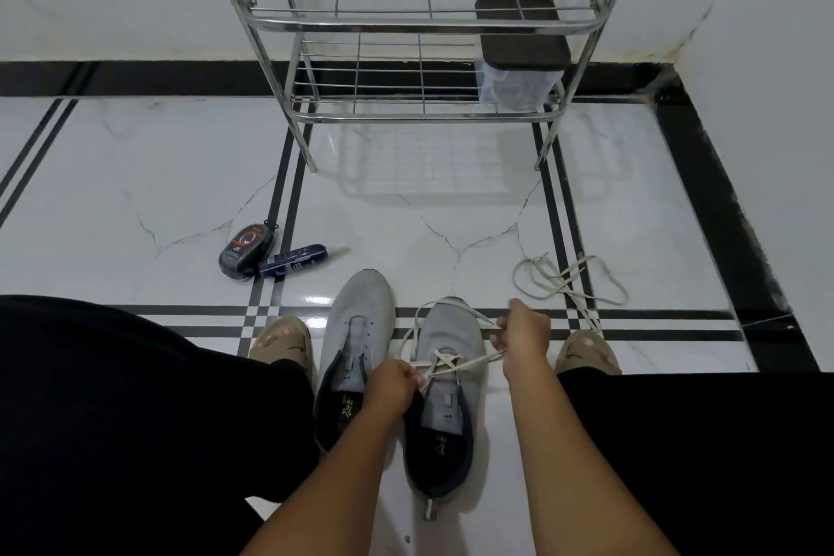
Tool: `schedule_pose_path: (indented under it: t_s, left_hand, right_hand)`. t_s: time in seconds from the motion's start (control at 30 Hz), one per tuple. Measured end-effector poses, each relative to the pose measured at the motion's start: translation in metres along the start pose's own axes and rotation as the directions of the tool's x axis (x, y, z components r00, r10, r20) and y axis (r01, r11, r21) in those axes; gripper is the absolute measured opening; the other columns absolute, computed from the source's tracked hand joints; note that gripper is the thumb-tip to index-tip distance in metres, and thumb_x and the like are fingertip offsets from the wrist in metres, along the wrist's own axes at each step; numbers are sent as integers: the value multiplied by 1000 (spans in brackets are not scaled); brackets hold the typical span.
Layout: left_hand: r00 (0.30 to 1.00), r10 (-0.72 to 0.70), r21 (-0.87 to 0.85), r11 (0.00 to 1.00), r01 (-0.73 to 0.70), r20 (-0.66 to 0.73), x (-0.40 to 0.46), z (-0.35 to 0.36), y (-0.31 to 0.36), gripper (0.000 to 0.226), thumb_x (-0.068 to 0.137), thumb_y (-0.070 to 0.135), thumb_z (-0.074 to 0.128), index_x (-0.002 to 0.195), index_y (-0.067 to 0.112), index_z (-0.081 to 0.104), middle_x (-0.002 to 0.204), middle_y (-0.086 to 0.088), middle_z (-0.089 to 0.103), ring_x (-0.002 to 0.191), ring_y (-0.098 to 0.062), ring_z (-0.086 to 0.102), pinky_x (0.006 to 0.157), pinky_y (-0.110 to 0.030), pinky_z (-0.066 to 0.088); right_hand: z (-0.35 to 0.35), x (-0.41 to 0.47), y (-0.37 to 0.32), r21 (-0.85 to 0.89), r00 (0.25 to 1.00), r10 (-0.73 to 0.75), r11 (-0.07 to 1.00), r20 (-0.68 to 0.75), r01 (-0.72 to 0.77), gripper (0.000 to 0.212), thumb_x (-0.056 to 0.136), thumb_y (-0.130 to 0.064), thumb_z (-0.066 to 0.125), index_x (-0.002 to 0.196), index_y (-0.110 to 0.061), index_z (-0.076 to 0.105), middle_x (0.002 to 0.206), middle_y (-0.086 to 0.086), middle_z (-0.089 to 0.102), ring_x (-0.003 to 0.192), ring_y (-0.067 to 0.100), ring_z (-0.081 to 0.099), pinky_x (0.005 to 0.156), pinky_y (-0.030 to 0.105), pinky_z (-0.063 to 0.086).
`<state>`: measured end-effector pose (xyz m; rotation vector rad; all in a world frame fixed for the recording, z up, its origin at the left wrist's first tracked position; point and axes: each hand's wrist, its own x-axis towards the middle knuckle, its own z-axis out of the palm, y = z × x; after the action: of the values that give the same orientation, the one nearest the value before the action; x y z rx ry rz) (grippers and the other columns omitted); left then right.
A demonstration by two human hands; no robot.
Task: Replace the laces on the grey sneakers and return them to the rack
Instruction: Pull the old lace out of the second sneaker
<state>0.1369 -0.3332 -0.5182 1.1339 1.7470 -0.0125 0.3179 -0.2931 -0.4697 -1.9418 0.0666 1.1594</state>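
Observation:
Two grey sneakers stand side by side on the tiled floor between my feet. The left sneaker [359,321] has no lace in its eyelets. A white lace [444,362] crosses the lower eyelets of the right sneaker [451,330]. My left hand [390,386] pinches one end of that lace at the shoe's left side. My right hand [525,341] grips the other end and holds it out to the right. A second loose white lace [566,280] lies tangled on the floor at the right. The steel shoe rack [419,23] stands against the far wall.
A clear plastic box with a dark lid [519,54] sits on the rack's lower shelf at the right. A black polish sponge case [246,251] and a dark blue tube [295,260] lie on the floor at the left. My knees in black fabric flank the shoes.

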Motion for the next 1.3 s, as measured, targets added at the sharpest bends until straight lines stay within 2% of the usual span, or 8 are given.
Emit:
schedule_pose_path:
  t_s: [0.1, 0.23, 0.33, 0.43, 0.5, 0.67, 0.97, 1.3]
  left_hand:
    - [1000, 8, 8, 1000, -8, -2, 0, 1, 0, 17, 91, 21, 64, 96, 7, 71, 100, -11, 71, 97, -23, 65, 80, -23, 45]
    - [1000, 26, 14, 1000, -26, 4, -2, -1, 0, 16, 90, 21, 64, 94, 7, 72, 98, -12, 72, 96, -24, 66, 81, -26, 48]
    - [1000, 23, 31, 999, -23, 5, -3, -1, -2, 16, 92, 21, 62, 95, 8, 71, 100, -10, 71, 96, -23, 65, 80, -25, 46]
    - [1000, 15, 44, 999, -15, 4, -2, -1, -3, 17, 93, 22, 60, 97, 8, 70, 102, -9, 70, 97, -22, 64, 79, -23, 42]
    - [1000, 18, 61, 998, -18, 0, -3, -2, -2, 19, 93, 22, 60, 99, 8, 70, 104, -9, 70, 98, -21, 63, 77, -21, 40]
    - [1000, 24, 113, 993, -26, 21, -3, -3, 0, 19, 93, 23, 59, 99, 9, 70, 106, -10, 69, 99, -21, 63, 77, -20, 40]
    - [986, 101, 465, 872, -153, 136, -5, -12, 17, 24, 91, 23, 53, 108, 10, 64, 113, -10, 64, 103, -24, 61, 84, -31, 48]
    - [937, 346, 468, 822, -326, 45, -14, 9, 12, 24, 93, 23, 46, 117, 28, 48, 118, -3, 48, 101, -23, 56, 77, -34, 45]
  right_hand:
    - [13, -13, 29, -746, 909, -155, 526, 387, 408, 15, 83, -27, 53, 88, -15, 61, 86, 6, 66, 76, 26, 64, 65, 33, 52]
    - [16, -31, 77, -830, 834, -71, 86, 547, 552, 22, 88, -21, 53, 100, -18, 71, 110, 6, 63, 100, 27, 62, 73, 27, 41]
    - [14, -25, 69, -798, 903, -124, 430, 411, 422, 26, 89, -24, 45, 95, -15, 69, 108, 7, 57, 101, 28, 60, 84, 33, 46]
    - [7, -15, 27, 122, 974, 113, 983, 197, -139, 21, 89, -14, 42, 73, -11, 55, 81, 11, 62, 63, 21, 57, 66, 29, 50]
    - [-3, -12, 2, 448, 965, 127, 866, 228, -220, 22, 95, -14, 42, 75, -11, 48, 65, 7, 58, 38, 12, 44, 50, 25, 50]
    - [7, -15, 14, -397, 943, -185, 871, 278, 288, 29, 94, -27, 55, 69, -11, 60, 68, 4, 59, 56, 16, 49, 59, 29, 43]
    - [1, -13, 3, -412, 911, -381, 812, 160, 412, 36, 98, -17, 43, 134, -16, 45, 130, 3, 56, 116, 27, 54, 91, 34, 42]
    - [-16, -22, 75, -865, 924, 18, 358, 383, 352, 17, 84, -24, 57, 93, -15, 69, 105, 9, 69, 87, 24, 61, 72, 25, 45]
